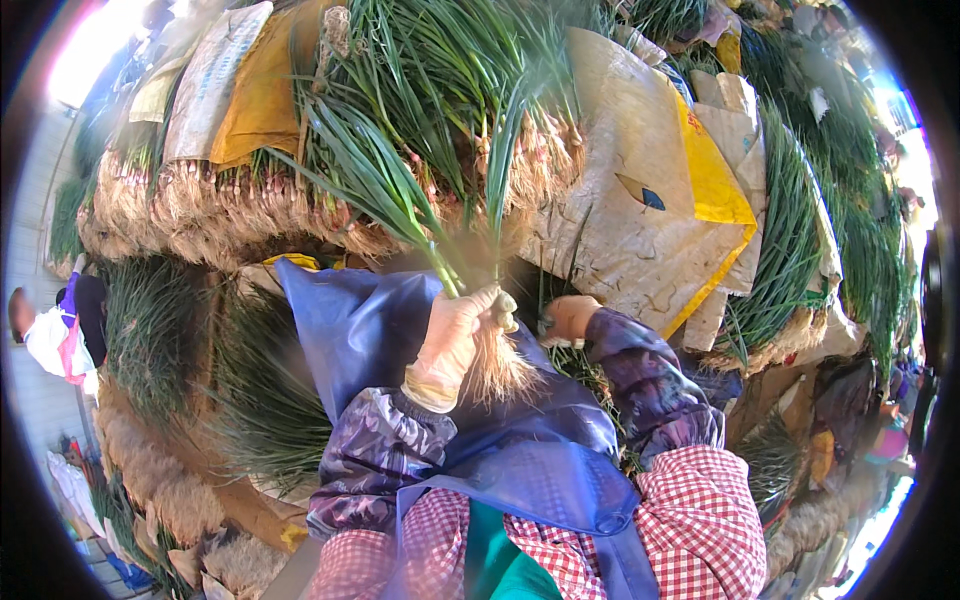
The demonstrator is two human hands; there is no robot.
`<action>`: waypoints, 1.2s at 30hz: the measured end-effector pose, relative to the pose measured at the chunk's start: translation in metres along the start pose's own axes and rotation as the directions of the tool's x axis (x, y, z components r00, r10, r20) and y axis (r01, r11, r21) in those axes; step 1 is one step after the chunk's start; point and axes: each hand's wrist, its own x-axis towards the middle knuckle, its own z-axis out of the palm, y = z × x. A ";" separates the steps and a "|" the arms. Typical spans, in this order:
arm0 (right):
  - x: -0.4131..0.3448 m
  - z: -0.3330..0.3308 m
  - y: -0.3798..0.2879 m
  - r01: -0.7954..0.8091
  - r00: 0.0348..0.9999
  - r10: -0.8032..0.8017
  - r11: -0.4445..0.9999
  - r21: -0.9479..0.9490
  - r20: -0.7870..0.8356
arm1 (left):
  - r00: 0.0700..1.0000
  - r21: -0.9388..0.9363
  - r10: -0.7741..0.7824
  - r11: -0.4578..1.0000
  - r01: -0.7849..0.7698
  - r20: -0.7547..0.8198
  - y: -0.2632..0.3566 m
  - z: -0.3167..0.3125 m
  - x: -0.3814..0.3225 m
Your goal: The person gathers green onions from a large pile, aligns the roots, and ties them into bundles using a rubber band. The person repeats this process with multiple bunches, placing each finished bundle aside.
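My left hand point(446, 341), in a pale thin glove, grips a few scallion-like plants point(442, 270) by their stem bases. Their green leaves fan upward and away from me. Pale stringy roots point(499, 364) hang below the fist over a blue plastic apron point(375, 300) on my lap. To the right, my right hand point(570, 319) is low beside the apron's edge, its fingers curled. Whether it holds anything is hidden. Loose green trimmings point(581, 367) lie just below it.
Ahead lies a big heap of rooted green plants point(442, 90). A woven plastic sack point(622, 172) with yellow trim covers the right side. Yellow sacking point(262, 82) drapes a root-fringed row at left. More leaves point(270, 405) lie left of my lap. Another person point(60, 337) is at the far left.
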 end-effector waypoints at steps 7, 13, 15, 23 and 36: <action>-0.012 -0.064 -0.057 0.290 0.114 -0.122 0.953 -0.085 -0.986 | 0.998 0.090 0.051 0.995 -0.047 -0.044 -0.010 0.013 0.002; 0.017 -0.062 -0.053 0.267 -0.037 0.162 0.953 0.146 -0.986 | 0.990 -0.304 -0.128 0.942 0.140 0.060 0.011 0.009 -0.016; 0.024 -0.059 -0.032 0.181 -0.034 0.181 0.968 0.172 -0.983 | 0.984 -0.245 -0.153 0.955 0.170 0.088 0.015 0.006 -0.032; 0.011 -0.051 0.025 -0.119 0.943 0.088 0.990 -0.077 -0.321 | 0.870 -0.267 0.347 0.927 -0.262 0.350 0.045 -0.011 -0.032; -0.018 -0.165 -0.022 0.319 0.175 0.237 0.905 0.283 -0.956 | 0.977 0.071 0.189 0.981 -0.182 -0.104 0.043 0.000 0.052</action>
